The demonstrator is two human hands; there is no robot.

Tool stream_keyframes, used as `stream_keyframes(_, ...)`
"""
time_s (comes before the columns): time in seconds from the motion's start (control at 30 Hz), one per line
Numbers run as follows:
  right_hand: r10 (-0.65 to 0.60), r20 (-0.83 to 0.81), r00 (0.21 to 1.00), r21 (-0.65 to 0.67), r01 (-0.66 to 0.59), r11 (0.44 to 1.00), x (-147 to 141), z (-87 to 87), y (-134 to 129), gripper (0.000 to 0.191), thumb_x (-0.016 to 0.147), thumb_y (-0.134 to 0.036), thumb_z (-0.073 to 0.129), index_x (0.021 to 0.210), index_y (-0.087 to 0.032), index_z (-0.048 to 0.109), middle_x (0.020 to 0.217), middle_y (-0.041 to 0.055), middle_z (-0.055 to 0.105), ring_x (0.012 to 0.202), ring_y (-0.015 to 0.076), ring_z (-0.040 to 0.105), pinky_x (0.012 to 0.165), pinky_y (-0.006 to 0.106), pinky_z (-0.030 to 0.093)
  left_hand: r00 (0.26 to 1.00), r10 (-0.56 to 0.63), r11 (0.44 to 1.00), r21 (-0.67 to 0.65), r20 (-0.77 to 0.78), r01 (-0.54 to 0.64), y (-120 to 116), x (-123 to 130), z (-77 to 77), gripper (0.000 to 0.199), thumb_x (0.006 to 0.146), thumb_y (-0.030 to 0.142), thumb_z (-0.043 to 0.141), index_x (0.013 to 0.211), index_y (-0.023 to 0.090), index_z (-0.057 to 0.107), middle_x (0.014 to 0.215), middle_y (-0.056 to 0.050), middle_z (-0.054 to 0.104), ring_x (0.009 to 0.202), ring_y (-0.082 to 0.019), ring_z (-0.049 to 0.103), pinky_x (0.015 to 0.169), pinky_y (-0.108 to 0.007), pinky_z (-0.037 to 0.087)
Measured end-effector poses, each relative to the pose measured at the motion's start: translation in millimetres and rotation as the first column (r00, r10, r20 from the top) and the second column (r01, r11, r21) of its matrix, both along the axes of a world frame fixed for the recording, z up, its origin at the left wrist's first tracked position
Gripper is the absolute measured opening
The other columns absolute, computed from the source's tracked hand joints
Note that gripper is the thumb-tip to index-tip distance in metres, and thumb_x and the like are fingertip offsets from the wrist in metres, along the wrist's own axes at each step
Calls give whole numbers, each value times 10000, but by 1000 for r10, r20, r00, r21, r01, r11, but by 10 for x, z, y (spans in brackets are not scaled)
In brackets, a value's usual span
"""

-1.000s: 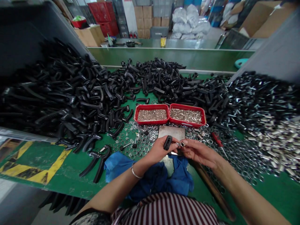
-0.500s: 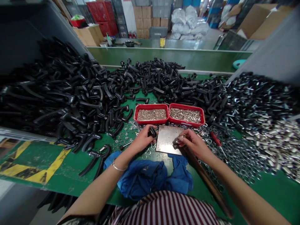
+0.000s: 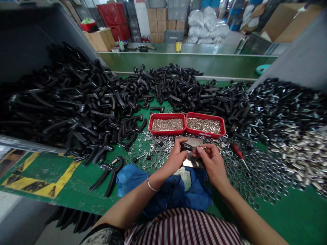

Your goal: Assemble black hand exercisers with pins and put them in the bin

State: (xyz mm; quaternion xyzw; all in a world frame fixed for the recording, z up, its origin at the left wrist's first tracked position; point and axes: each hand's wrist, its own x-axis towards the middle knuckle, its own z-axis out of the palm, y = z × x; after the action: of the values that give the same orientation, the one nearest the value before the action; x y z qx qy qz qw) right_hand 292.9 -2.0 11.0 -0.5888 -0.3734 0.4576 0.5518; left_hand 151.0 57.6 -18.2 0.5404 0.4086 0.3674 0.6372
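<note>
1. The left hand (image 3: 175,157) pinched a black plastic handle piece (image 3: 186,146) between thumb and fingers, above a steel plate (image 3: 193,163) near the middle of the tabletop's (image 3: 293,217) front edge.
2. The right hand (image 3: 212,162) pinched a small silver metal fitting (image 3: 201,148) between thumb and forefinger, right at the end of the black piece; whether the two were joined was too small to tell.
3. Half a second earlier, the hands had stood apart on either side of the plate; now they had closed together above it, bringing both parts end to end.
4. Just beyond the plate sat two red trays (image 3: 167,114) of small silver parts, with steel rings (image 3: 258,175) scattered across the tabletop around them.
5. Heaps of black handles (image 3: 76,112) covered the far and left areas, a red-handled screwdriver (image 3: 238,151) lay right of the hands, and a blue cloth (image 3: 130,178) lay near the front edge.
</note>
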Motion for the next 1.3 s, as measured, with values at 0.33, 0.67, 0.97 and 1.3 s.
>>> stream_keyframes(0.33,296,178,939,-12,-299,954,201,-63,-21,244,907,-468,606,906,-224,590,784,-14,613,712,157,580,683,290,475,829,-494,785,-275,263,555,-340,-118,166,405,823,327,641,1146,194,436,875,-33,643,547,-78,507,530,-236,394)
stream_keyframes(0.67,151,978,146,-115,-229,967,1134,-324,161,187,948,-285,531,905,-193,688,909,117,635,920,287,531,845,432,424,986,15,999,-52,169,-6,8,-127,234,269,919,456,536,932,188,516,843,-16,684,563,-73,540,535,-199,421)
stream_keyframes(0.97,139,967,212,-71,-299,952,1222,-204,151,195,953,-321,534,864,-204,663,968,118,648,973,289,547,885,458,442,993,91,996,-23,70,-90,-31,18,133,309,897,489,596,907,181,570,807,-14,691,537,-75,499,544,-206,396)
stream_keyframes(1.3,225,-392,892,-17,-251,968,55,-10,-73,259,870,-439,687,971,-207,634,787,-2,676,664,123,634,693,285,529,978,181,878,466,-102,-114,-191,128,261,192,1005,358,445,991,197,549,971,-53,592,940,-171,570,905,-316,447)
